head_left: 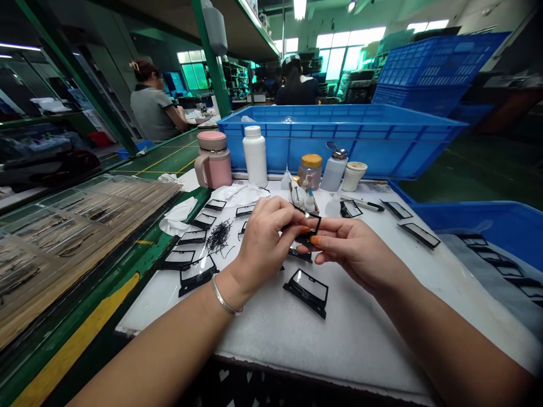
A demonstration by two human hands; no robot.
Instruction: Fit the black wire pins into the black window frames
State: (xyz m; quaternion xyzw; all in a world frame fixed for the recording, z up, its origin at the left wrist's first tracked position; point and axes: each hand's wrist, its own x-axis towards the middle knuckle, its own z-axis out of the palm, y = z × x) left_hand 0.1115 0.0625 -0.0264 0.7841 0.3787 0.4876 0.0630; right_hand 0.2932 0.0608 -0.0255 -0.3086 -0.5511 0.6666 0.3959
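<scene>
Between my two hands, raised over the white work surface [271, 333], is a small black frame [316, 225], partly covered by fingers. My left hand [269, 234], with a silver bangle at the wrist, is closed with thumb and fingers on its left side. My right hand [343, 243] pinches its right edge between thumb and fingers. Below them lies another black frame with a clear pane [311, 285]. To the left, several more such frames [197, 271] lie around a heap of thin black strips [219, 236].
Behind the hands stand a pink mug [216, 164], a white bottle [254, 158], a yellow-lidded jar [311, 169] and a pump dispenser [335, 168]. A large blue crate [360, 133] is beyond. A blue bin [500, 220] holds more frames at right. Two people sit further back.
</scene>
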